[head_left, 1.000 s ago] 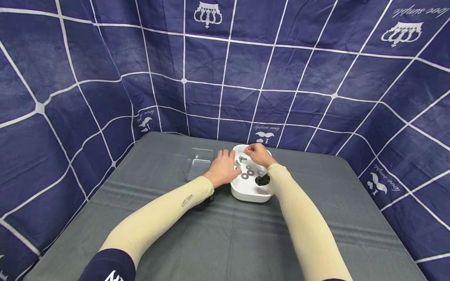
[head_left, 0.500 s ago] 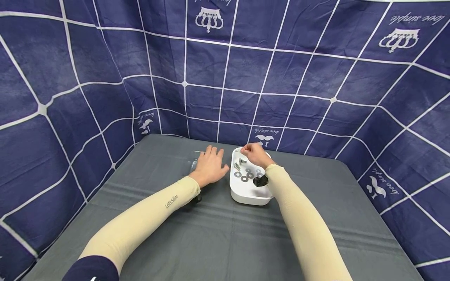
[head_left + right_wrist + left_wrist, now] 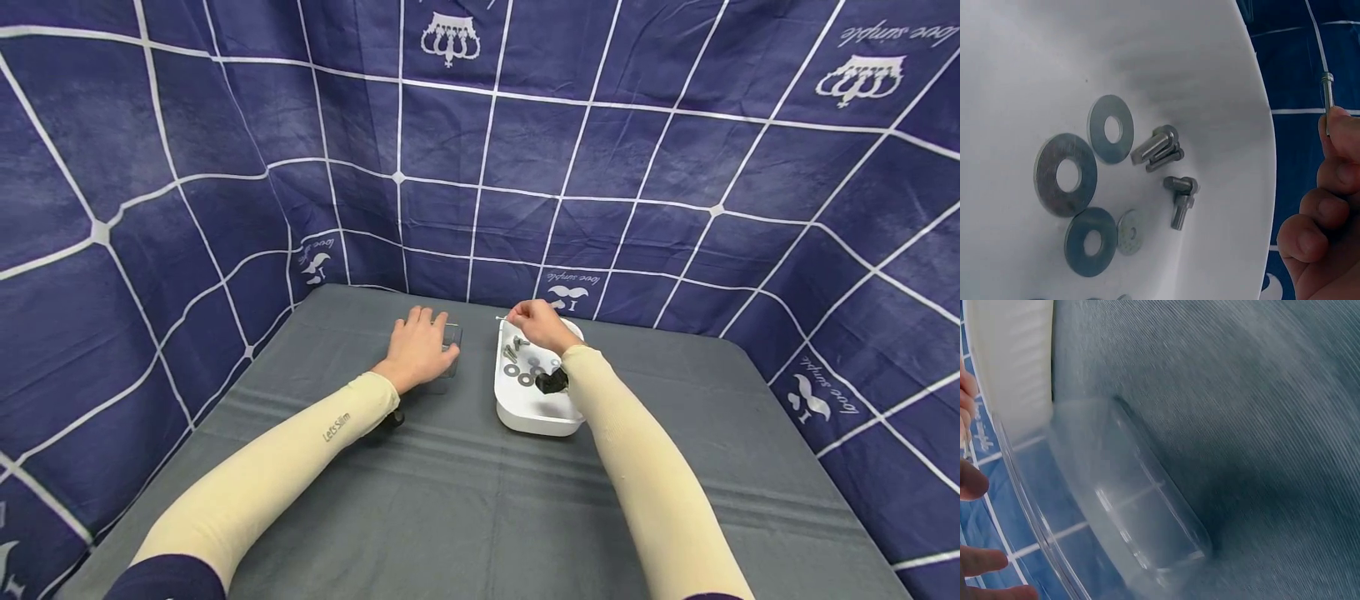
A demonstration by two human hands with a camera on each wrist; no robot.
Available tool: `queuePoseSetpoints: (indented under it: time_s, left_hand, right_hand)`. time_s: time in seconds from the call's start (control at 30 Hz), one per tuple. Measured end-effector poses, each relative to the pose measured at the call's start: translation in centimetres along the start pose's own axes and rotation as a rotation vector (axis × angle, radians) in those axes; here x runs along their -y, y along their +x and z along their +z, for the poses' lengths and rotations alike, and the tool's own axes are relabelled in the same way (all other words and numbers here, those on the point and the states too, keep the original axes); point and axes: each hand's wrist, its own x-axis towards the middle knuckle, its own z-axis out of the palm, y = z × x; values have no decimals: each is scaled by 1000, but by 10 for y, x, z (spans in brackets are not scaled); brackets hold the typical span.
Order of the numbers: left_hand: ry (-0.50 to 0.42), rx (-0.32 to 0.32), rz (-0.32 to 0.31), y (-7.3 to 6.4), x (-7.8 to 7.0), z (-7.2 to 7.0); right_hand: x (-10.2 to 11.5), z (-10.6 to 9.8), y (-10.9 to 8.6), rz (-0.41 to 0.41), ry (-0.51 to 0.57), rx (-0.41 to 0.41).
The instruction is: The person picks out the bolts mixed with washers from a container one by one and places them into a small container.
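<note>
My right hand [image 3: 543, 325] is above the far left end of a white tray [image 3: 534, 423]. Its thumb and fingertips pinch a small metal bolt [image 3: 1327, 94], head outward. Inside the tray are several bolts [image 3: 1160, 148] and flat grey washers [image 3: 1066, 175] of different sizes. To the left, my left hand [image 3: 417, 350] is spread over a clear plastic box [image 3: 454, 335], partly covering it in the head view. The box's see-through wall [image 3: 1147, 506] shows in the left wrist view, with fingers beside its rim; whether they touch it I cannot tell.
A grey cloth [image 3: 457, 483] covers the table under both containers. Dark blue curtains [image 3: 585, 150] with white lines stand behind and at both sides. A narrow strip of cloth lies between the box and the tray.
My left hand has moved left, from the tray's edge to over the clear box. The right hand has shifted slightly left toward the tray's far rim, still pinching the bolt.
</note>
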Motion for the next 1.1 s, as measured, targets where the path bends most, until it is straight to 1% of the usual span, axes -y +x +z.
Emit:
queuePoseSetpoints:
  time_s: [0.23,0.47,0.6,0.77,0.97,1.1]
  left_hand:
    - [-18,1,-17,-3,20,0]
    - [-22,18,-27,-7,38,3]
    - [-32,29,-33,-8,45,5]
    - [-27,28,-33,-9,54,6]
    - [-25,51,-49,-7,63,8]
    - [-41,72,-46,-7,67,11]
  right_hand:
    - [5,7,5,-38,-34,-16]
    - [9,13,9,-43,-18,-13]
    - [11,16,10,-42,-9,-4]
    - [18,20,10,-46,-20,-6]
    - [24,24,13,-64,-29,-12]
    - [25,27,14,-56,-19,-10]
